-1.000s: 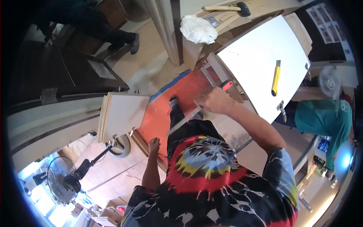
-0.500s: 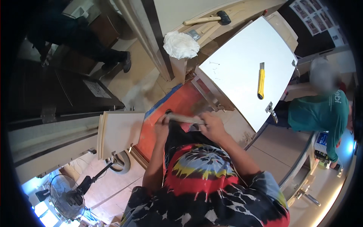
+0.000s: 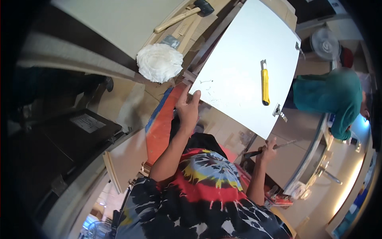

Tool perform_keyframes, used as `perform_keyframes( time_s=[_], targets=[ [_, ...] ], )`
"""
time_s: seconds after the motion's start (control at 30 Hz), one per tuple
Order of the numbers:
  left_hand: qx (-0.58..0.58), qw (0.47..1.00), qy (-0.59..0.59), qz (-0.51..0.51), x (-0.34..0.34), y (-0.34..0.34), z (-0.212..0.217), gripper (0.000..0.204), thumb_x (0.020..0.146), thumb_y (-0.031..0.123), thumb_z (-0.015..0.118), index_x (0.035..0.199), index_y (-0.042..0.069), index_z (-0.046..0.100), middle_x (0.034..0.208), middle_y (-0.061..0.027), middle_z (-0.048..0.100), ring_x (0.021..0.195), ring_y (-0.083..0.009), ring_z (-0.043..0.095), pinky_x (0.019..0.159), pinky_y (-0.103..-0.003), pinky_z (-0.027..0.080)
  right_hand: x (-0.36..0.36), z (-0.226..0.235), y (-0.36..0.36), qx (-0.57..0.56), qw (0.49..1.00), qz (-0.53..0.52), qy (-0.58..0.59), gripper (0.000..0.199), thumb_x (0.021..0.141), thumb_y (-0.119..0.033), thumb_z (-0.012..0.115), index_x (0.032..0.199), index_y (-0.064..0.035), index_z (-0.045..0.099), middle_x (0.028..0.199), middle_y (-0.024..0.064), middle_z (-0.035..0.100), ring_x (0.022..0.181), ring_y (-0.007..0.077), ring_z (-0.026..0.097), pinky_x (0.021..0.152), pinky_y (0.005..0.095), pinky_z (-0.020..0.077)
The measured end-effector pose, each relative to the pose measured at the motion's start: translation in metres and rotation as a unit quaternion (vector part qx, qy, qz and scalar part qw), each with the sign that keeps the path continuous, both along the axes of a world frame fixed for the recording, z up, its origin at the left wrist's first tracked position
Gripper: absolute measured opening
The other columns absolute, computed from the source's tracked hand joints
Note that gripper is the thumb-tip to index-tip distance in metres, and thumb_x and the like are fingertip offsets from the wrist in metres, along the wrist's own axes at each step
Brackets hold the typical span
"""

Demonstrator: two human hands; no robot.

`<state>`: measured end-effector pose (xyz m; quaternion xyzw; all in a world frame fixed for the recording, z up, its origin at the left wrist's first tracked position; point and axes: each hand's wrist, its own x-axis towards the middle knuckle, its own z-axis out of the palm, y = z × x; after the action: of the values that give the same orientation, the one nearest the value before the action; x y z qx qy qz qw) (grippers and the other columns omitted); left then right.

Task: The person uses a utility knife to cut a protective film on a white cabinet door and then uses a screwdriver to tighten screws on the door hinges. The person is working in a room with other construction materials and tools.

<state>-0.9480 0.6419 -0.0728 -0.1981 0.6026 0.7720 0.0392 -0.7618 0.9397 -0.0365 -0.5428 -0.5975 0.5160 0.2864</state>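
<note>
On my head view's left, a round white pad [image 3: 159, 63] sits beside a wooden-handled mallet [image 3: 179, 19]. The white panel [image 3: 234, 59] begins right at my left hand [image 3: 188, 111] and stretches ahead and to its right. That hand is partly closed on the panel's near-left corner, thumb over the top face, other fingers at the edge. The panel's long axis runs away from me, leaning right. On it I see a yellow cutter [image 3: 266, 85], lying nearly lengthwise to my view, blade away from me. The slim tool [image 3: 251, 154] passes through my right hand [image 3: 266, 153], curled around it with a finger raised near the panel's closest corner; contact I can't tell. Its long axis runs crosswise, dark handle left, thin blade pointing right and slightly away.
</note>
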Motion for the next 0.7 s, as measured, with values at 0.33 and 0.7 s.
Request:
perform_keyframes(
  time_s=[0.33,0.7],
  targets=[
    [0.049,0.997,-0.049,-0.019,0.005,-0.024,0.021,0.043,0.098,0.003,0.063,0.139,-0.004,0.055,0.104,-0.007,0.068,0.088,-0.0109,0.066,0.073,-0.028,0.063,-0.035,-0.017,-0.034,-0.102,0.99,-0.022,0.091,0.029,0.102,-0.035,0.063,0.091,-0.0113,0.05,0.061,-0.0047,0.041,0.045,0.007,0.038,0.041,0.0257,0.035],
    [0.072,0.995,-0.057,-0.035,0.032,-0.004,0.03,0.038,0.1,0.004,0.061,0.137,-0.003,0.057,0.101,-0.0035,0.068,0.09,-0.0079,0.065,0.072,-0.026,0.062,-0.003,-0.017,0.013,-0.097,0.987,0.008,0.13,0.023,0.102,-0.03,0.062,0.094,-0.0089,0.055,0.062,-0.0029,0.04,0.045,0.008,0.036,0.042,0.0257,0.0354]
  ],
)
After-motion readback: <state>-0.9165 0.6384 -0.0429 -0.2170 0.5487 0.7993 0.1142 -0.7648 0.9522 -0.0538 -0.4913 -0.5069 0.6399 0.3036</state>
